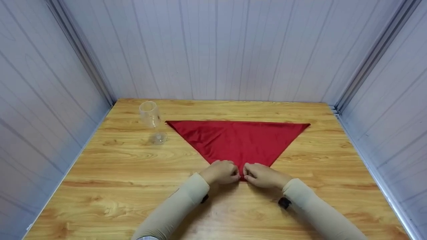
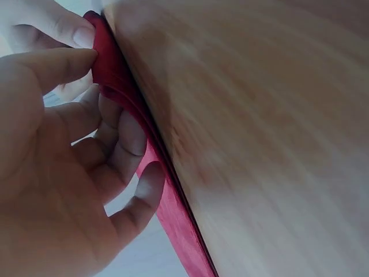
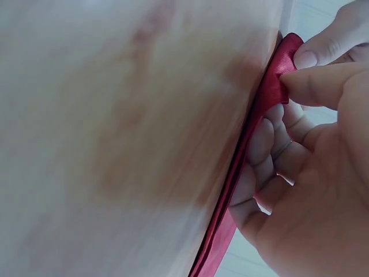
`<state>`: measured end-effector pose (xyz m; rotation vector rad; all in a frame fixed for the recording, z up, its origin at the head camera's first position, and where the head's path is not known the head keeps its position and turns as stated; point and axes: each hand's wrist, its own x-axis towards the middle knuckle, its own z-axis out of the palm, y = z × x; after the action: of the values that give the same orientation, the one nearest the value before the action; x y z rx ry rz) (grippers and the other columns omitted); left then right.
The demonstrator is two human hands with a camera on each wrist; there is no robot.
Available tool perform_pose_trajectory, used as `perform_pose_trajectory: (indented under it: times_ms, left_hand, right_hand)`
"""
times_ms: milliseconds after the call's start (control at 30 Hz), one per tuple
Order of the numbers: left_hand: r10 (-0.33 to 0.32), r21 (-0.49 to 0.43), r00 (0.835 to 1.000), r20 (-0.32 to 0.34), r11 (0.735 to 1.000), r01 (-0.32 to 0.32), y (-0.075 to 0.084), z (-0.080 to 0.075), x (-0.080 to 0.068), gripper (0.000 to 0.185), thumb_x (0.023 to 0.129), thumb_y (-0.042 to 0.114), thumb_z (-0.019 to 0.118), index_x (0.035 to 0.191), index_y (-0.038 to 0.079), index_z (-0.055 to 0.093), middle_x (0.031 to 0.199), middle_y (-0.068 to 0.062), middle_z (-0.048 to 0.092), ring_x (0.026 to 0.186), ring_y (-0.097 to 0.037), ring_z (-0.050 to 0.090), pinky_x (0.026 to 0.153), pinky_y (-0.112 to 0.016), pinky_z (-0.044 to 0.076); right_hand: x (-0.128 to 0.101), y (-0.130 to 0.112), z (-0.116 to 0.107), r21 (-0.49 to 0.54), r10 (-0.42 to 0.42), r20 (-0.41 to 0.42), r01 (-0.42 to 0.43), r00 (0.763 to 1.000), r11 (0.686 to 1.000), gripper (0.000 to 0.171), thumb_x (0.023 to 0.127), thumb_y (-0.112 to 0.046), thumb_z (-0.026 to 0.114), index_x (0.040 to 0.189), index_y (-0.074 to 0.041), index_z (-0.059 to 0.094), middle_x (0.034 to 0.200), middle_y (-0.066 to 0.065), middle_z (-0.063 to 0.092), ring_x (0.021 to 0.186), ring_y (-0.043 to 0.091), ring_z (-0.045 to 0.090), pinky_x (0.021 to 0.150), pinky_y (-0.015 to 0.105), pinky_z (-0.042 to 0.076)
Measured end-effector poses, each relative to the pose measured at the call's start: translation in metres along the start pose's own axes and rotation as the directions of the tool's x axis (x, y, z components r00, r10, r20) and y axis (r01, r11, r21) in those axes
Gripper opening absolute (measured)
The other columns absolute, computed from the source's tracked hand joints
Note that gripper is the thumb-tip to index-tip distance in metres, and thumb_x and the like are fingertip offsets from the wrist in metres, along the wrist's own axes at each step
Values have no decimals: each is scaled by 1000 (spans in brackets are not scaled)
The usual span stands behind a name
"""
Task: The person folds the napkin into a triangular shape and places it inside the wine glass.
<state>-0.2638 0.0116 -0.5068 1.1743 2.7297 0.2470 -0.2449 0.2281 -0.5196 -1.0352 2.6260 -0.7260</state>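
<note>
A red cloth (image 1: 237,140) lies on the table as a triangle, its long straight edge at the back and its point towards me. My left hand (image 1: 222,171) pinches the near point from the left side, thumb and index finger on the fabric. From the other side my right hand (image 1: 263,175) pinches the same point, close beside the left. In the left wrist view the corner of the cloth (image 2: 115,69) is turned up into a small fold, with the other fingers curled behind it. The right wrist view shows that fold (image 3: 279,75) between thumb and fingertips.
A clear stemmed glass (image 1: 160,137) stands upright to the left of the cloth's left tip. The wooden table (image 1: 133,186) is bounded by a pale panelled wall (image 1: 213,53) at the back and further panels on both sides.
</note>
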Motion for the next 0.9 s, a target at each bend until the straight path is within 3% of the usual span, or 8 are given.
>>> perform_pose_trajectory:
  times_ms: [233, 433, 667, 900]
  left_hand:
    - [-95, -113, 995, 10, 989, 96, -2, -1, 2, 8, 86, 30, 69, 79, 26, 68, 68, 15, 56, 67, -6, 56, 62, -31, 44]
    - [-50, -133, 997, -52, 990, 43, -2, -1, 1, 9, 88, 24, 73, 84, 27, 65, 76, 11, 58, 73, -7, 55, 61, -30, 43]
    - [10, 17, 990, -139, 1000, -7, 4, -4, -2, 9, 84, 25, 79, 88, 34, 79, 80, 17, 68, 77, -4, 61, 63, -30, 44]
    - [60, 204, 984, -167, 979, -26, 13, -5, -8, 11, 80, 40, 84, 90, 35, 82, 81, 16, 69, 80, -10, 63, 67, -31, 43]
  right_hand:
    - [3, 1, -2, 51, 3, 13, -4, 1000, 999, 6, 100, -10, 58, 95, -13, 56, 80, -9, 51, 72, 7, 48, 67, 27, 44]
    - [3, 1, -3, 64, 20, 17, -21, 1000, 998, 5, 98, -8, 59, 95, -12, 57, 82, -8, 53, 73, 7, 49, 67, 27, 43]
    - [2, 2, -4, 46, 22, 6, -23, 1000, 999, 4, 97, -8, 60, 95, -11, 57, 86, -7, 52, 78, 9, 49, 71, 27, 44]
    - [1, 5, -4, 60, 20, -4, -19, 1000, 998, 4, 100, -10, 60, 97, -11, 58, 88, -7, 53, 79, 10, 50, 70, 29, 45]
